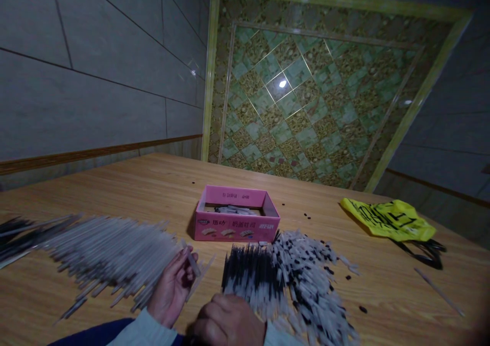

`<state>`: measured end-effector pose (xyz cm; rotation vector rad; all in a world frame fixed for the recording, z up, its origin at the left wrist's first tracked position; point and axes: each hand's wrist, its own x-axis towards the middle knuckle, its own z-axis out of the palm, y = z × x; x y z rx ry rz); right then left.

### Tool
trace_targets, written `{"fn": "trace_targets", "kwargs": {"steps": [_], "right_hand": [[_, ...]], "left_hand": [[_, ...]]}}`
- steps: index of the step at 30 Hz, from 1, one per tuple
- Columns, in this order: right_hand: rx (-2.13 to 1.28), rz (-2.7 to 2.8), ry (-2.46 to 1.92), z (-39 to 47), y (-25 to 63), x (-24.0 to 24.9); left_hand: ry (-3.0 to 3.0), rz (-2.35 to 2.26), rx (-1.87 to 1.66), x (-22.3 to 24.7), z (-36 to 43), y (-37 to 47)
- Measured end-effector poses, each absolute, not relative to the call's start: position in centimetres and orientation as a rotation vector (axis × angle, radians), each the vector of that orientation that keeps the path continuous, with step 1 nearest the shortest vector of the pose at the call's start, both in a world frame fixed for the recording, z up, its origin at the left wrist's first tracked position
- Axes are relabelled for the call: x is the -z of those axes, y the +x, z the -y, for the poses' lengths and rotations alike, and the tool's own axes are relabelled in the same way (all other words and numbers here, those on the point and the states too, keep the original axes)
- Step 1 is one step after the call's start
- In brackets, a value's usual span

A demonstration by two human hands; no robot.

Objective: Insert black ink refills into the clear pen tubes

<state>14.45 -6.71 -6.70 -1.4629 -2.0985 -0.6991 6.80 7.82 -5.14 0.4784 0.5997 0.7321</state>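
One translucent tube point(194, 265) is held by the left hand point(173, 285), a pink box point(214, 235) beyond that grip; whether the right hand point(229, 319) grips anything cannot be told.

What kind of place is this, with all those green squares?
Probably a room indoors, perhaps in a home: it has green patterned tiles, a grey tiled wall and a wood-grain table spread with thin pale tubes.

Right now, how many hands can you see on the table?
2. The left hand holds a pale tube, just right of the big pile of pale tubes. The right hand is by the near end of the dark-tipped sticks. I see no others.
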Motion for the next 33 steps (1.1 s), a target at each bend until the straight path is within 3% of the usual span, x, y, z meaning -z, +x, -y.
{"fn": "trace_targets", "kwargs": {"steps": [9,33], "right_hand": [[0.552,1.107,-1.188,12.6,14.5,2.3],[0.642,1.117,-1.257,12.5,13.3,2.4]], "left_hand": [[0.435,-0.549,-0.550,5.9,-6.3,7.3],[0.408,-0.544,-0.467,6.8,-5.7,7.5]]}}
